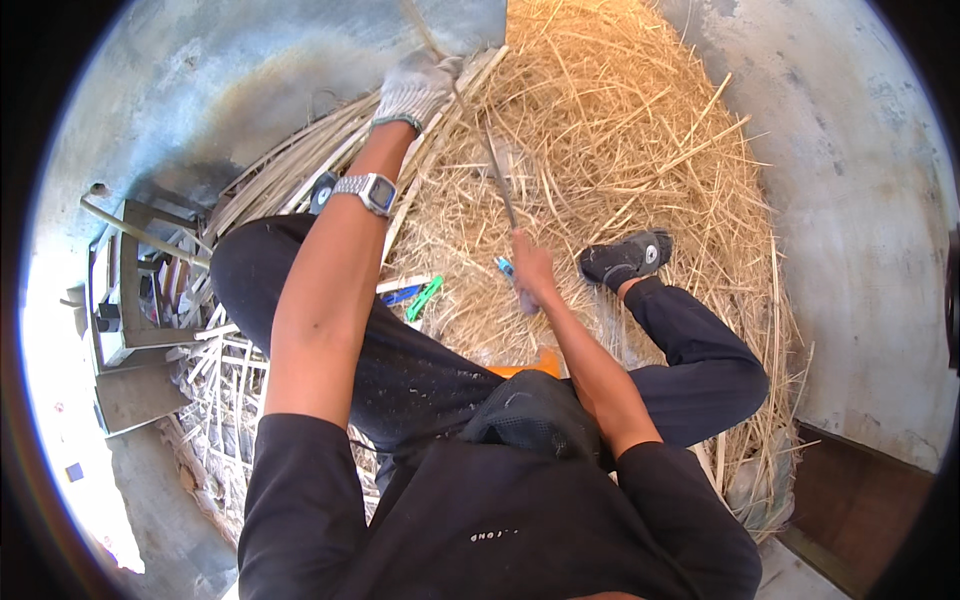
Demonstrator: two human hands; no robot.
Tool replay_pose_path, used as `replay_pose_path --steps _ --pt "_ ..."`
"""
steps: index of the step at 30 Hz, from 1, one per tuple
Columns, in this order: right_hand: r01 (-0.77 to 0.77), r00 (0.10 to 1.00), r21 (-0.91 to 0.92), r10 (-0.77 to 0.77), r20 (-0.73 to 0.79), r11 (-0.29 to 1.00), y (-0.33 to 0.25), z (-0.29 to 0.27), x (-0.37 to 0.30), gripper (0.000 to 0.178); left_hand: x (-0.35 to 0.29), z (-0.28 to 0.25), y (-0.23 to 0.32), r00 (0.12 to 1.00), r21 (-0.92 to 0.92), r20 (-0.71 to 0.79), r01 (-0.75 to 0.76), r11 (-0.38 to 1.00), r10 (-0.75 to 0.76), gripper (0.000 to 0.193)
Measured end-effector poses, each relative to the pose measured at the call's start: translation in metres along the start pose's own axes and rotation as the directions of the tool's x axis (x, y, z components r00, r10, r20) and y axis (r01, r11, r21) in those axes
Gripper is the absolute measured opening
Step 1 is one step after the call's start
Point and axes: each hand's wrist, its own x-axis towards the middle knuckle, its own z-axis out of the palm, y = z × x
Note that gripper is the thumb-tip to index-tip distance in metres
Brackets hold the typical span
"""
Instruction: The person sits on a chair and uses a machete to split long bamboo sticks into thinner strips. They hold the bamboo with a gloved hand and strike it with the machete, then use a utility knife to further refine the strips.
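Observation:
My left hand [415,88], in a white knit glove and smeared by motion, is closed around a thin brownish strip [497,170] like split bamboo. The strip slants down from the glove to my bare right hand [534,270], whose fingers are closed at its near end. A small light-blue piece [505,267] shows beside the right fingers; its kind is hidden. Left of that hand, a green utility knife [424,298] and a blue tool [402,295] lie on the shavings between my legs.
Pale shavings [620,110] cover the floor. Long strips [290,165] are stacked along the left wall. A wooden frame [125,290] holds scraps at the far left. An orange object [545,362] lies close to my lap. Grey walls [850,200] curve around both sides.

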Motion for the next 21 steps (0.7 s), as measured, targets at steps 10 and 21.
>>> replay_pose_path --steps 10,21 --pt "0.315 0.946 0.327 -0.322 -0.032 0.891 -0.025 -0.001 0.006 0.063 0.01 0.001 -0.009 0.993 0.15 -0.068 -0.082 0.985 0.093 0.045" --pt "0.183 0.982 0.083 -0.179 -0.06 0.98 -0.026 -0.006 0.0 0.067 -0.01 -0.005 0.011 0.979 0.259 -0.175 -0.061 0.964 0.109 0.046"
